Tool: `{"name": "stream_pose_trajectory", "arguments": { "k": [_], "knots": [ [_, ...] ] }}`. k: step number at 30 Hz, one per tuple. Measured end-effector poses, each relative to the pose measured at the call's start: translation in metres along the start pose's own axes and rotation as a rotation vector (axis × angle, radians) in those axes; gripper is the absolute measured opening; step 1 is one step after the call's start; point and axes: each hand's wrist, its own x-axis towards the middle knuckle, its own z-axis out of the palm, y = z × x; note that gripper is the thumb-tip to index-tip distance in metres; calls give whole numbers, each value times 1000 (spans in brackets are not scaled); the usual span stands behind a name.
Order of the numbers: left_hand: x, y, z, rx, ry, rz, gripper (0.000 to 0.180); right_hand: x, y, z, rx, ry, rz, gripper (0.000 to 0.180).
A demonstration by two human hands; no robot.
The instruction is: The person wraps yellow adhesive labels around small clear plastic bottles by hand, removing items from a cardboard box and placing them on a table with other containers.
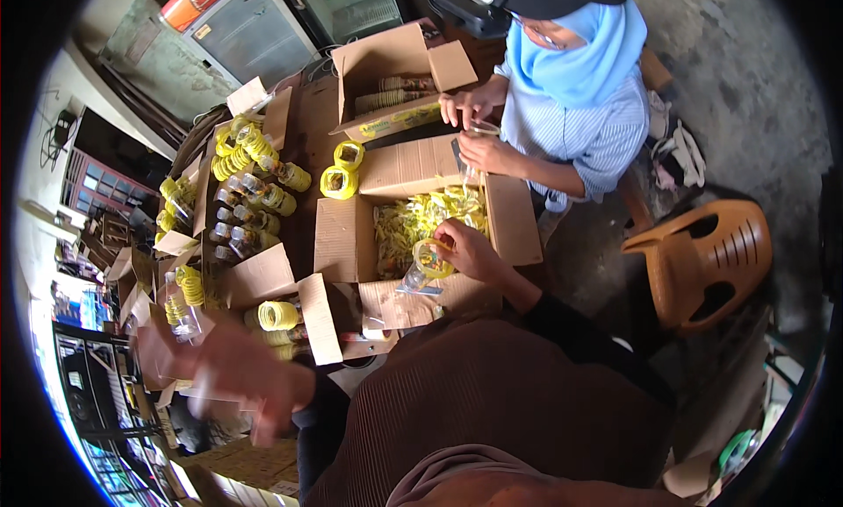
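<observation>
My right hand (474, 254) is closed on the yellow rim of a clear plastic jar (414, 279), which is tilted over the near edge of an open cardboard box (338, 244). Inside that box lies a heap of small yellow-and-clear packets (413, 222). Off to the left, my left hand (233, 375) is smeared by motion, so its fingers cannot be made out. It is nearest a carton with a stack of yellow ring-shaped lids (277, 316). Two yellow-rimmed containers (342, 169) with dark contents stand beyond the packet box.
Across the table, a co-worker (571, 94) in a blue headscarf handles a clear container. Another carton (386, 68) holds stacked goods at the back. Yellow-lidded jars (255, 204) fill cartons at the left. An orange plastic chair (702, 261) stands at the right.
</observation>
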Motion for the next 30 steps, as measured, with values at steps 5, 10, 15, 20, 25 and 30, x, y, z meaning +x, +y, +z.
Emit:
{"name": "stream_pose_trajectory", "arguments": {
  "k": [5, 10, 15, 20, 25, 30],
  "knots": [
    [65, -120, 70, 835, -781, -125, 28, 1, -4, 8, -50, -80, 45, 21],
    [56, -131, 74, 925, -787, -119, 29, -3, -2, 11, -22, -88, -12, 20],
    [53, -132, 76, 948, -770, -109, 30, -6, -5, 12, 20, -125, -38, 20],
    [51, -126, 77, 957, -756, -88, 31, -7, -3, 14, -4, -125, -26, 19],
    [52, -122, 75, 957, -753, -61, 32, -6, -2, 18, -21, -154, -27, 20],
    [51, -119, 73, 950, -753, -43, 34, -7, -3, 19, -31, -164, -8, 21]
  ]
}}
